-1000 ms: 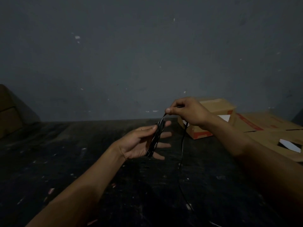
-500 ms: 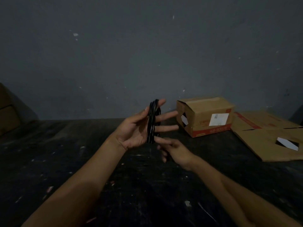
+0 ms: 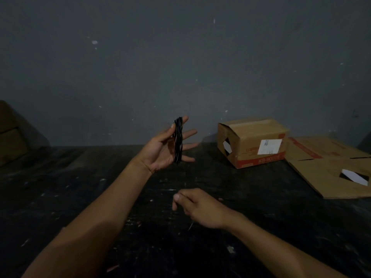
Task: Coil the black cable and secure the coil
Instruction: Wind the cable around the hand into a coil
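Note:
The black cable (image 3: 178,142) is wound in several loops around the spread fingers of my left hand (image 3: 162,151), which is raised palm up above the dark floor. The coil stands upright across the fingers, from the fingertip of the top finger down to the lowest one. My right hand (image 3: 197,207) is lower and nearer to me, knuckles up, thumb and forefinger pinched together. The loose end of the cable is too dark to make out against the floor, so I cannot see whether the pinch holds it.
A closed cardboard box (image 3: 253,141) stands on the floor to the right of my left hand. A flattened cardboard sheet (image 3: 329,167) lies further right. More cardboard (image 3: 10,137) sits at the far left. A grey wall (image 3: 180,67) rises behind.
My right hand went from the top of the coil down past it and back toward me. My left hand rose with the coil, and its fingers spread wider.

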`<state>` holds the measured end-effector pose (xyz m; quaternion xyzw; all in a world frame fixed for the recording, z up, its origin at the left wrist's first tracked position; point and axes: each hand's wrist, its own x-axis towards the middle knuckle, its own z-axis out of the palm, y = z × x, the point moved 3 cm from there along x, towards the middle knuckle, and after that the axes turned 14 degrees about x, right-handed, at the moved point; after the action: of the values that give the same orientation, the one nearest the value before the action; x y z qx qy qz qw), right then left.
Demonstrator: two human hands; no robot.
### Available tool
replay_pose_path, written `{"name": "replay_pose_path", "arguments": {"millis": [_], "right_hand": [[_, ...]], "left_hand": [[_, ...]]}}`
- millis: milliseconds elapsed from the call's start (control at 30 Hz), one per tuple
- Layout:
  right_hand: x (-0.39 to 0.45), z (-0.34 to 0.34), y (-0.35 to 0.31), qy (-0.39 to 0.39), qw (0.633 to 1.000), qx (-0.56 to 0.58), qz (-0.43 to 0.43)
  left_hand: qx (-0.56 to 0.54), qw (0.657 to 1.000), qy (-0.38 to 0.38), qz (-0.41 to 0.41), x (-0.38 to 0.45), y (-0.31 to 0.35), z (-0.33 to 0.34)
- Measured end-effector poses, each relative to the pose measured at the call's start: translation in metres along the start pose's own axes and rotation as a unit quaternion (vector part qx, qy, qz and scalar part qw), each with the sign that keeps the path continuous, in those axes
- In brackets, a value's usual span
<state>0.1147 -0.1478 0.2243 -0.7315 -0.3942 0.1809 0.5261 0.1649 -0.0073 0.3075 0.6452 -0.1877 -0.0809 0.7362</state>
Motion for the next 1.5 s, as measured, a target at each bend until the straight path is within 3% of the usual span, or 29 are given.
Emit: {"name": "replay_pose_path", "arguments": {"millis": [233, 533, 700, 1033, 1400, 1500], "right_hand": [[-0.007, -0.037, -0.056, 0.033, 0.990, -0.128, -0.046], [0.009, -0.104, -0.105, 0.083, 0.953, -0.290, -0.039], [0.015, -0.130, -0.125, 0.110, 0.923, -0.365, -0.062], [0.026, -0.155, -0.110, 0.161, 0.931, -0.310, -0.102], [0.029, -0.157, -0.032, 0.234, 0.947, -0.186, -0.114], [0.032, -0.151, -0.004, 0.207, 0.959, -0.188, -0.045]], "left_hand": [[0.003, 0.997, 0.050, -0.054, -0.003, -0.029, -0.013], [-0.025, 0.998, 0.005, -0.060, -0.010, -0.035, 0.001], [0.017, 0.995, -0.013, -0.102, -0.018, -0.043, 0.007], [0.049, 0.978, -0.139, -0.145, -0.028, -0.048, 0.021], [-0.016, 0.973, -0.218, -0.073, -0.031, -0.018, 0.044], [-0.019, 0.970, -0.236, -0.052, -0.029, -0.011, 0.049]]}}
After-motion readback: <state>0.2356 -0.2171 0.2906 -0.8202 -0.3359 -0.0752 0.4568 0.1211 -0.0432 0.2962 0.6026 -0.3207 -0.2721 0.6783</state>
